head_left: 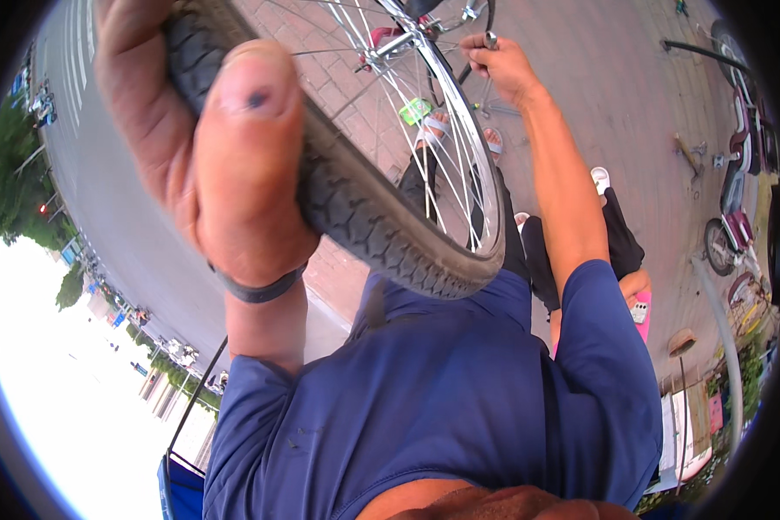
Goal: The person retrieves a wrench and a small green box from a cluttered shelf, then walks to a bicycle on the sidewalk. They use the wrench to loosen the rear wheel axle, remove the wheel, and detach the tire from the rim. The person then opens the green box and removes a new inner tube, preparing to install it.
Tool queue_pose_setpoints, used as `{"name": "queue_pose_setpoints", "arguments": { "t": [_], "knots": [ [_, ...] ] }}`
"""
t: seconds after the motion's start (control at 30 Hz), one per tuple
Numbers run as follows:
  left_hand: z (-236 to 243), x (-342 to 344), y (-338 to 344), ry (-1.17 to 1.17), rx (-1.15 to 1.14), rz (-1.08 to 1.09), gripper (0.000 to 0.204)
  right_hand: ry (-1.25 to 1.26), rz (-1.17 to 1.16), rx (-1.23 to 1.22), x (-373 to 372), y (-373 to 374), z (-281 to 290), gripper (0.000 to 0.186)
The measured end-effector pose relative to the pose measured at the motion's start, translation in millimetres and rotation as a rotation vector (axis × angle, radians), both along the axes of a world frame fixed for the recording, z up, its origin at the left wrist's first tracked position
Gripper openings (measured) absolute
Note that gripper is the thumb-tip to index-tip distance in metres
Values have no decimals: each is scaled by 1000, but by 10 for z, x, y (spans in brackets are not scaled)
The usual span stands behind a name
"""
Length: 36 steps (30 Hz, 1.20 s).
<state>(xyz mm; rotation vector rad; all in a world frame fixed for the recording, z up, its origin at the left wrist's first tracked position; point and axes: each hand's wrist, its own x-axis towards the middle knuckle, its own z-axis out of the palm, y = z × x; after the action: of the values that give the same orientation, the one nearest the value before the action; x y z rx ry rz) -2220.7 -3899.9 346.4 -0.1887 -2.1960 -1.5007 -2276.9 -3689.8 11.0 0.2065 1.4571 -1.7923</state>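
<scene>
My left hand (234,165) is closed on the tyre (373,230) of a bicycle wheel with bright spokes and rim, raised large at the upper left and middle. My right hand (503,69) is at the top right of the wheel, fingers wrapped round a metal tool (491,41) that looks like a wrench; its full shape is partly hidden. The hand is just right of the chrome hub (395,43) and frame parts. Behind the spokes, a bright green item (414,110) lies on the paving near my sandalled feet.
A person in black trousers (624,234) and white sandals sits close at my right, holding a pink phone (641,314). Parked scooters (737,199) line the right edge. Loose tools (689,156) lie on the paving. A road (78,130) with distant vehicles runs along the left.
</scene>
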Motion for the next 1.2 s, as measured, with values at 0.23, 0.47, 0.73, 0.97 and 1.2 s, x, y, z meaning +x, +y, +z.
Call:
{"name": "queue_pose_setpoints", "arguments": {
  "t": [0.23, 0.47, 0.73, 0.97, 1.2],
  "knots": [
    [-74, 6, 45, 23, 116, 77, 60, 344, 295, 838, 832, 939, -1554, 21],
    [59, 253, -242, -131, -28, 19, 55, 338, 319, 954, 1555, 1249, -1932, 34],
    [247, 231, -250, -171, -196, -202, 52, 268, 146, 973, 1921, 1643, -1842, 41],
    [148, 188, -201, -165, -78, -259, 54, 71, 41, 1039, 2210, 2058, -1681, 27],
    [300, 333, -368, -304, -123, -45, 54, -19, -94, 1040, 2402, 2284, -2015, 52]
  ]
}}
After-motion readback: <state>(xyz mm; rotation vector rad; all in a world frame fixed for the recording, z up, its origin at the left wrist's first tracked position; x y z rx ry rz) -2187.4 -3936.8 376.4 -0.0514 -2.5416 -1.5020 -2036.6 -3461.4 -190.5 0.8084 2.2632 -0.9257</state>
